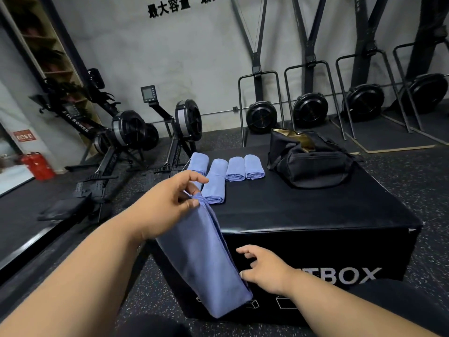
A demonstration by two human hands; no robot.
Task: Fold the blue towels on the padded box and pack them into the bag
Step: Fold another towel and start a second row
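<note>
Head view: we pinch a towel (206, 259) at its top with our left hand (167, 203); it hangs down the box (315, 215) front. Right hand (264, 268), fingers spread, touches its edge. Folded towels (233, 169) lie beside the bag (311, 161).

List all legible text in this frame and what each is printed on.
"TBOX": front face of the padded box; letters before it hidden by the right hand.
"AIR ROWER": frame of the left rowing machine, small and only roughly legible.
"最大容量": black characters on the wall; more characters to their right are cut off.
Red wall sign: blurred, unreadable.
Rower monitor: unreadable.
</note>
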